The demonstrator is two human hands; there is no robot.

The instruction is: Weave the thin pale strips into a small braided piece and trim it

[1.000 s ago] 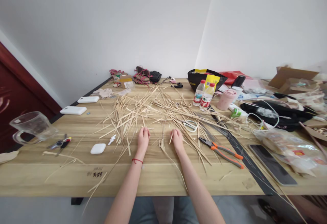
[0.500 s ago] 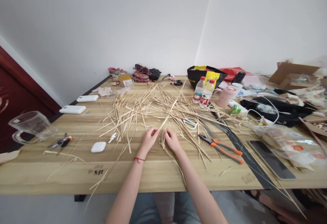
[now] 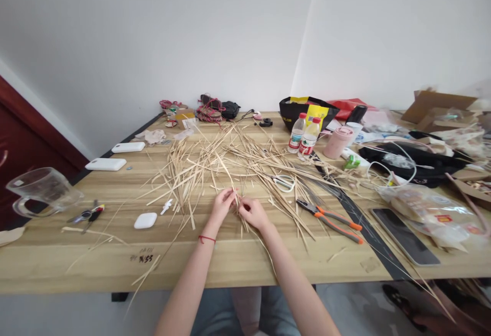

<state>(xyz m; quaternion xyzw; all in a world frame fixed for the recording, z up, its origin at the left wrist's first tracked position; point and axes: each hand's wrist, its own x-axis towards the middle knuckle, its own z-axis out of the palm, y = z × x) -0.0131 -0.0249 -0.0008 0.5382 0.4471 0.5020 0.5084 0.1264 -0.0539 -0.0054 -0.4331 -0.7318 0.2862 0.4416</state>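
Observation:
My left hand (image 3: 223, 204), with a red cord at the wrist, pinches a pale flat straw strip (image 3: 226, 168) that rises away toward the back of the table. Close beside it, my right hand (image 3: 253, 212) has its fingers closed on a small piece of strip work, mostly hidden between the hands. One long thin strand (image 3: 264, 249) trails from there under my right forearm toward the table edge. A loose pile of straw strips (image 3: 184, 172) spreads just beyond both hands.
White-handled scissors (image 3: 284, 183) and orange-handled pliers (image 3: 332, 221) lie to the right, before a phone (image 3: 404, 236). Two bottles (image 3: 297, 134) and a pink cup (image 3: 338, 142) stand behind. At left are a white case (image 3: 145, 220) and a glass mug (image 3: 42, 193).
The held strip has swung from leaning right to leaning left. My right hand has turned inward and moved closer to my left. The view has shifted slightly.

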